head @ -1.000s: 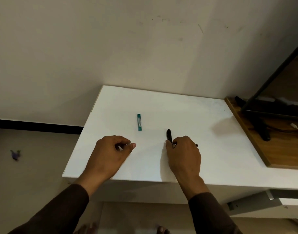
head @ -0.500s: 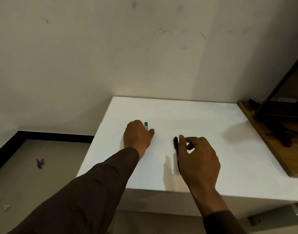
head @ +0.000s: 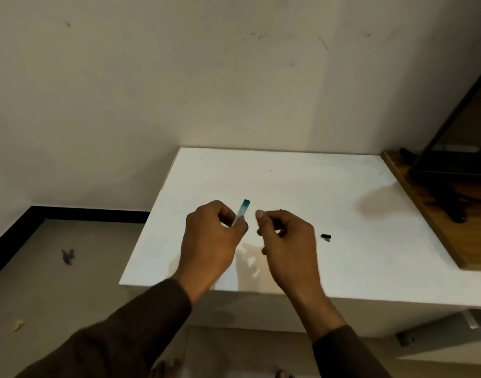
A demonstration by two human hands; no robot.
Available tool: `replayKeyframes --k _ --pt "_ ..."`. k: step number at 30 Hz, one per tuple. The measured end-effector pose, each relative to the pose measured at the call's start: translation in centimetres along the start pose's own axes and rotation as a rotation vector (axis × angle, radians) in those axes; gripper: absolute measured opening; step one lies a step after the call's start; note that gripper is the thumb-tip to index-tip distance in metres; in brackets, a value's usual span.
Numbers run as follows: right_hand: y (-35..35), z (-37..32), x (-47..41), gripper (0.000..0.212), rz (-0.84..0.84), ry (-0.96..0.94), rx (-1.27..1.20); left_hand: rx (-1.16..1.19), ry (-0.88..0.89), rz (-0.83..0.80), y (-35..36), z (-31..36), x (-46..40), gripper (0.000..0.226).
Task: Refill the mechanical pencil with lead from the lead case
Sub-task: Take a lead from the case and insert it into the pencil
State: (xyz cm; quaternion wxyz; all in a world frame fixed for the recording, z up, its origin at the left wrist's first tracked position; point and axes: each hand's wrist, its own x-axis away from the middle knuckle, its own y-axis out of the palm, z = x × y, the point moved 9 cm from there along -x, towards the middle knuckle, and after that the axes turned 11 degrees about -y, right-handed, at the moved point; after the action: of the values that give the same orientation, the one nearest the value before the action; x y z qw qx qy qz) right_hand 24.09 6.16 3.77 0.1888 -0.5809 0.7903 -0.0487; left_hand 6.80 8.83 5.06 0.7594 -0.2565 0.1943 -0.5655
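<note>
Currently: left hand (head: 212,241) raised over white table (head: 302,186), fingers curled, pinching teal lead case (head: 242,212) between thumb and fingertips. Case tilted, teal upper end up and slightly right, paler lower end hidden within the grip. Clear of the tabletop.

Right hand (head: 285,236) just beside the left, also over the table, fingers curled inward, thumb tip forward toward the case but apart from it. Mechanical pencil (head: 280,210) mostly hidden inside this hand: only a small dark tip visible above the knuckles. Grip on it likely but not plainly shown; exact finger placement not readable.

Small black piece (head: 326,237) lying on table right of the right hand, apart from it; identity too small to tell.

Shadows of both hands on tabletop beneath them.

Surroundings: wooden surface (head: 430,227) butted against table's right edge, dark frame (head: 452,118) standing on it. Plain wall (head: 179,77) behind. Floor (head: 70,282) to the left with a small purple scrap (head: 67,255) and a pale scrap (head: 18,324). Dark sleeves on both forearms.
</note>
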Motion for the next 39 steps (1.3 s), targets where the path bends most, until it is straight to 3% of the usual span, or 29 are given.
replayKeyframes --k 4,9,17,30,39 --pt "2.4 -0.4 1.7 0.019 -0.176 0.073 -0.191 0.205 0.076 -0.017 -2.2 -0.8 4.1 0.018" --pt "2.5 -0.4 2.9 0.013 -0.223 0.078 -0.296 0.339 0.048 -0.135 -1.3 -2.7 4.8 0.008" --pt "2.1 -0.4 2.2 0.013 -0.157 0.06 -0.281 0.453 -0.068 -0.314 -0.3 -4.0 2.2 0.006" --pt "1.3 -0.5 1.4 0.012 -0.167 -0.013 -0.131 0.384 -0.029 -0.395 -0.3 -3.5 1.2 0.011" --pt "0.0 0.3 1.0 0.015 -0.047 0.061 -0.231 0.379 -0.068 -0.402 0.1 -4.0 1.3 0.01"
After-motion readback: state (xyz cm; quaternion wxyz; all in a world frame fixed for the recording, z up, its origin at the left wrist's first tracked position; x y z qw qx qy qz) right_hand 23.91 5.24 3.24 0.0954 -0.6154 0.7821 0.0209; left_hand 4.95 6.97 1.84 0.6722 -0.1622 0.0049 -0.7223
